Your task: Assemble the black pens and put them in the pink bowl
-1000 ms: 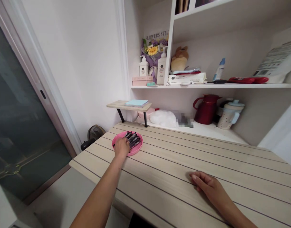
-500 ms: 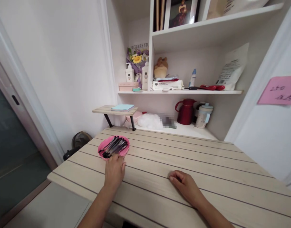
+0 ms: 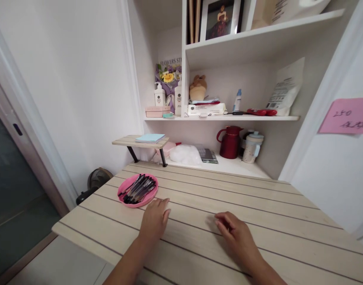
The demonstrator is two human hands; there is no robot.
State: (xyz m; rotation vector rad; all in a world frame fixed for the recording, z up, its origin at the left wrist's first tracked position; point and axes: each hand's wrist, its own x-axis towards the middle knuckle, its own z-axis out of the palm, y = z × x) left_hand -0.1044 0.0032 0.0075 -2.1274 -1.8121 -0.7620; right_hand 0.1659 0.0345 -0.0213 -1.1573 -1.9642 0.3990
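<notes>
A pink plate (image 3: 121, 198) with a raised rim stands on the left part of the table and holds a pile of black pens (image 3: 140, 188). Just to the right of the plate's near edge is my left hand (image 3: 154, 218). Its fingers reach forward, thumb apart, and I see nothing in them. My right hand (image 3: 236, 235) hovers low over the middle of the table, fingers loosely curled. A small gap shows between its thumb and index finger, and no object is visible there.
The slatted wooden table (image 3: 199, 198) spans the front. A small raised stand (image 3: 125, 141) carries blue paper (image 3: 150, 137). Behind lie a white plastic bag (image 3: 186, 154), a red jug (image 3: 229, 143) and a light tumbler (image 3: 252, 148). White shelves (image 3: 243, 118) rise above.
My left hand has moved right, away from the pink plate's near edge. My right hand has shifted slightly and lifted a little. The view has moved slightly.
</notes>
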